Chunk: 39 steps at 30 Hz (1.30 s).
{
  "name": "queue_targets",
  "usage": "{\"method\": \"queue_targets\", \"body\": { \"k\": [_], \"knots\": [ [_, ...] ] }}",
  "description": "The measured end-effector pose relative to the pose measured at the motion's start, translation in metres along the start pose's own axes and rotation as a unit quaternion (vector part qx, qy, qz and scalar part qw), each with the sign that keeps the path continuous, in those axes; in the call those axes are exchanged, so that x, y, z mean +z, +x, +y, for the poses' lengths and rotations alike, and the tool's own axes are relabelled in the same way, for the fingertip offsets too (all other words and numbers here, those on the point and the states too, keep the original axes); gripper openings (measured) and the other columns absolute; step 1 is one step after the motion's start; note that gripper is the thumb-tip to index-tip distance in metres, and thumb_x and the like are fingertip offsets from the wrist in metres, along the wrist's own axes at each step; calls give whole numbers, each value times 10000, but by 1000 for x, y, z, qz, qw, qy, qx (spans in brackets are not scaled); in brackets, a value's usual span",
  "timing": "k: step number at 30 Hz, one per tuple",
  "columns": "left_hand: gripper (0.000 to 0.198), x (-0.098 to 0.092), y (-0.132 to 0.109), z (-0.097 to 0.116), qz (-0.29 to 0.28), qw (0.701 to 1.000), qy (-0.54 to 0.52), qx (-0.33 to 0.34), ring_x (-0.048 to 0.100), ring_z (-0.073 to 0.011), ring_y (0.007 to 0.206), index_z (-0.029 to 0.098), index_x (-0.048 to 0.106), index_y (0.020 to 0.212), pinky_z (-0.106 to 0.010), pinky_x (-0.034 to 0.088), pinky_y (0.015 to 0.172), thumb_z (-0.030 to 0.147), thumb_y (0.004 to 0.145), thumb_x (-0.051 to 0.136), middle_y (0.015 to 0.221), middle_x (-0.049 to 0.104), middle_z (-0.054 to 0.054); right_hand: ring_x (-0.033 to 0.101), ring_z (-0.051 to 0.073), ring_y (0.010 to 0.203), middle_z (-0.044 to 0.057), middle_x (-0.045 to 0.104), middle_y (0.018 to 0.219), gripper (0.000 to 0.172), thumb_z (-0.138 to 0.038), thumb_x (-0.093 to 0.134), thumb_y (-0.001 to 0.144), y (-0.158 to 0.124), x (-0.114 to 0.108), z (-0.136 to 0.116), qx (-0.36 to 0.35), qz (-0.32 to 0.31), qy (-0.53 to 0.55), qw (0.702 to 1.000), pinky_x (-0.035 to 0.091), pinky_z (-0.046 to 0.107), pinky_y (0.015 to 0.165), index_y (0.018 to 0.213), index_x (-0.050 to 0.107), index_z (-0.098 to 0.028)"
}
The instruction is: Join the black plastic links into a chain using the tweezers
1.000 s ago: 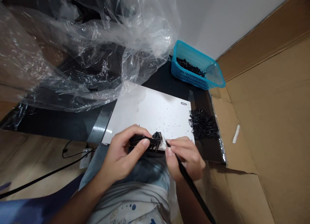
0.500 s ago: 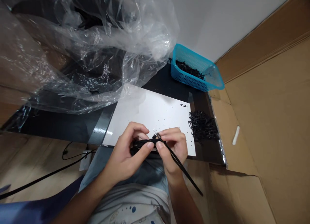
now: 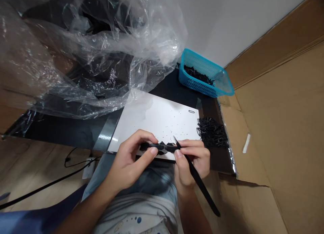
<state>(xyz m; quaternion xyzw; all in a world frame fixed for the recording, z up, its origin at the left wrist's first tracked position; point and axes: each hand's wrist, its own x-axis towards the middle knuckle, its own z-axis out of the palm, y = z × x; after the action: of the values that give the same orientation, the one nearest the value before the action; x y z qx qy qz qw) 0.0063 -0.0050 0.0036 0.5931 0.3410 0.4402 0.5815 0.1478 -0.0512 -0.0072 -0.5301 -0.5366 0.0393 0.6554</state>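
Note:
Over the near edge of a white sheet (image 3: 154, 115), my left hand (image 3: 133, 161) pinches the left end of a black strip-like piece (image 3: 164, 147), whose exact kind I cannot make out. My right hand (image 3: 191, 159) grips black tweezers (image 3: 201, 183), their pale tip pointing up and away, and its thumb and fingers also press on the strip's right end. Other dark bits show behind the strip. Small black specks are scattered on the paper. A thin black loop (image 3: 191, 111) lies near the sheet's far right corner.
Right of the paper is a heap of black loops (image 3: 212, 132). A blue basket (image 3: 207, 88) with black pieces stands at the back. Clear plastic sheeting (image 3: 101, 45) covers the far left. Cardboard (image 3: 283, 109) borders the right, with a small white strip (image 3: 246, 143) on it.
My right hand has moved right, and the tweezers have swung with it. The black piece now stretches straight between my hands, more of it exposed. My left hand has barely moved.

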Motion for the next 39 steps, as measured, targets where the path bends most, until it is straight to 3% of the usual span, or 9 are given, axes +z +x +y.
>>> {"method": "queue_targets", "body": {
  "k": [3, 7, 13, 15, 25, 39],
  "knots": [
    [83, 0, -2, -1, 16, 999, 44, 28, 555, -141, 809, 215, 600, 928, -222, 431, 723, 165, 861, 601, 852, 597, -6, 585, 163, 762, 14, 607, 805, 161, -64, 574, 754, 4, -1, 3, 30, 1, 12, 999, 485, 331, 653, 830, 562, -205],
    [66, -1, -5, -2, 17, 992, 100, 75, 554, -153, 775, 204, 593, 927, -250, 426, 697, 161, 879, 578, 823, 592, -19, 583, 176, 787, 10, 614, 788, 182, -46, 583, 735, 13, -9, 0, 11, -3, 25, 1000, 485, 356, 698, 828, 569, -202],
    [134, -5, -7, -2, -14, 985, 124, 116, 541, -145, 741, 208, 579, 977, -252, 407, 647, 117, 878, 575, 827, 583, -25, 588, 169, 710, 5, 634, 764, 222, -19, 556, 725, 16, -16, -24, 11, -134, 46, 990, 490, 349, 618, 842, 577, -206],
    [152, -5, -7, -1, -20, 984, 128, 121, 536, -138, 739, 208, 573, 979, -246, 403, 649, 100, 873, 578, 827, 575, -19, 594, 168, 721, 5, 636, 772, 222, -26, 558, 722, 16, -15, -28, 12, -152, 45, 987, 497, 347, 620, 849, 577, -207],
    [180, -4, -9, 3, -22, 983, 123, 133, 519, -124, 723, 201, 569, 973, -241, 393, 638, 62, 858, 581, 804, 562, -6, 594, 153, 667, 2, 621, 713, 192, -38, 559, 693, 20, -10, -27, 3, -173, 45, 984, 517, 316, 571, 790, 556, -204],
    [169, -3, -8, 2, -18, 982, 110, 154, 528, -118, 714, 171, 582, 964, -231, 403, 630, 46, 850, 589, 802, 573, -16, 574, 159, 705, 7, 619, 747, 209, -35, 569, 697, 22, -15, -30, 47, -218, 70, 972, 488, 325, 614, 814, 578, -208]
  ]
}}
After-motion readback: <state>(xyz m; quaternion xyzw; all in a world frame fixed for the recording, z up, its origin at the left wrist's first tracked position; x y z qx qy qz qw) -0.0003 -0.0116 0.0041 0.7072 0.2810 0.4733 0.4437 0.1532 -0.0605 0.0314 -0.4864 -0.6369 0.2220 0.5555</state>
